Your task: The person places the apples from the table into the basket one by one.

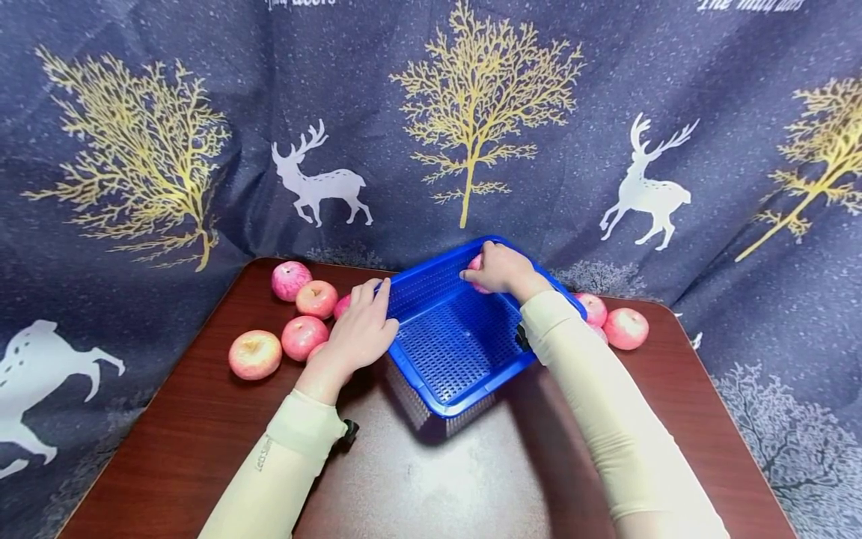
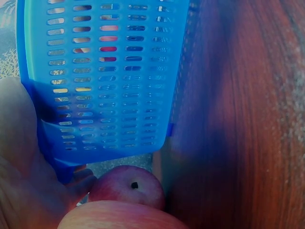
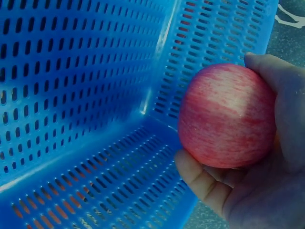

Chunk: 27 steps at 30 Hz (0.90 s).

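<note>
A blue perforated plastic basket [image 1: 447, 340] sits at an angle near the back of the table. My left hand [image 1: 360, 326] holds its left rim near the far corner; in the left wrist view the thumb side and fingertips lie along that rim. My right hand [image 1: 505, 267] reaches over the right side and grips a red-pink apple [image 3: 226, 117] inside the basket, above its floor. Thumb and fingers wrap the apple's sides in the right wrist view. No other apple shows on the visible part of the basket's floor.
Several apples lie left of the basket, among them a yellowish-red apple [image 1: 255, 355] and a striped apple [image 1: 292, 281]. More apples stand behind my right forearm, including a pink apple [image 1: 626, 329]. A dark patterned cloth [image 1: 404, 187] hangs behind the brown table [image 1: 168, 442].
</note>
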Tool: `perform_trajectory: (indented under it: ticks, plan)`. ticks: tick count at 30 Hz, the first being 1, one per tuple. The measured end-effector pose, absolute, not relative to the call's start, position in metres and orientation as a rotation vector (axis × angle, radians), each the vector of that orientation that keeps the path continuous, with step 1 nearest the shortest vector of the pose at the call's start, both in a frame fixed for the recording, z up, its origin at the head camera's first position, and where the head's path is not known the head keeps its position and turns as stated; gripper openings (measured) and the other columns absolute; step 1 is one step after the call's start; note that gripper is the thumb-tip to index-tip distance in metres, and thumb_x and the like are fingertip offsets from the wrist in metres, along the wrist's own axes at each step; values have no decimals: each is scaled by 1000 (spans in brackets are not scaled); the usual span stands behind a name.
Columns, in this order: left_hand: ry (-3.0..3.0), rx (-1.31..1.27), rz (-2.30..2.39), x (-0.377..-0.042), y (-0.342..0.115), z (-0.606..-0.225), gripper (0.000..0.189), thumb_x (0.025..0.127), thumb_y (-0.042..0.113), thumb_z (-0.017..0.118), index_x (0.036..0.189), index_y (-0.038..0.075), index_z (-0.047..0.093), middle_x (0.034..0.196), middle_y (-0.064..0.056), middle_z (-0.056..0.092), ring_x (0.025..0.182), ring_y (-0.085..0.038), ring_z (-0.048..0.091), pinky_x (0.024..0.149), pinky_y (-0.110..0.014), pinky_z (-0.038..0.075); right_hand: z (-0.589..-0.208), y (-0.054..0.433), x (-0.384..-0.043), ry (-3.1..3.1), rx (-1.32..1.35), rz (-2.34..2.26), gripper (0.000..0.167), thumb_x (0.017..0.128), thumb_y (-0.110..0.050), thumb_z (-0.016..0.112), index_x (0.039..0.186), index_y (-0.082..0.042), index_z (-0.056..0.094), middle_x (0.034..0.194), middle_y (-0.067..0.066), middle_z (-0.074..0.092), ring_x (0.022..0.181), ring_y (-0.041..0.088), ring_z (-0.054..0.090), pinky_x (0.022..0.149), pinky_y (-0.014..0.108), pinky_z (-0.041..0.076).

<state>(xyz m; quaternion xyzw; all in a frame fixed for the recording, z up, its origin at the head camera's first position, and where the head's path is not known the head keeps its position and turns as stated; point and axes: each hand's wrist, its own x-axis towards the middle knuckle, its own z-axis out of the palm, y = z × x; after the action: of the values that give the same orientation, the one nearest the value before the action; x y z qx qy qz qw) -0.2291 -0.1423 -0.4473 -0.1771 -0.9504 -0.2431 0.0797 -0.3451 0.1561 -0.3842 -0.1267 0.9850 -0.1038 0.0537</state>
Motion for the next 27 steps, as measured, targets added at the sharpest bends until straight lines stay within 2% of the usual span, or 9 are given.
perform_trajectory:
  ticks: [5,9,14,27]
  plan:
    - [-2847,-531,-728,-229,-142,-447,78,101,21,56,169,-8,34,170,-30,35,154,-47,35,122,-60,40,-393,159,-350,2988,-389,-313,69,101,-59,70,129,2,57,123,23,65,117,39,66,108,54,52]
    - [-2846,-529,-738,-229,-141,-446,78,101,21,56,170,-8,33,169,-30,35,153,-46,34,122,-60,40,-394,157,-347,2997,-370,-328,63,102,-53,70,128,3,58,123,23,65,117,39,66,108,56,51]
    - [-2838,-528,-733,-229,-142,-446,78,101,21,57,169,-9,34,169,-30,36,153,-47,35,122,-59,40,-400,157,-348,3014,-361,-310,65,102,-52,72,130,4,58,126,25,66,119,40,66,108,56,51]
    - [-2824,-532,-729,-230,-142,-448,78,100,21,57,169,-9,35,169,-30,37,153,-48,37,122,-59,40,-411,159,-353,3033,-329,-277,77,101,-55,72,145,5,54,137,28,62,129,48,64,109,62,51]
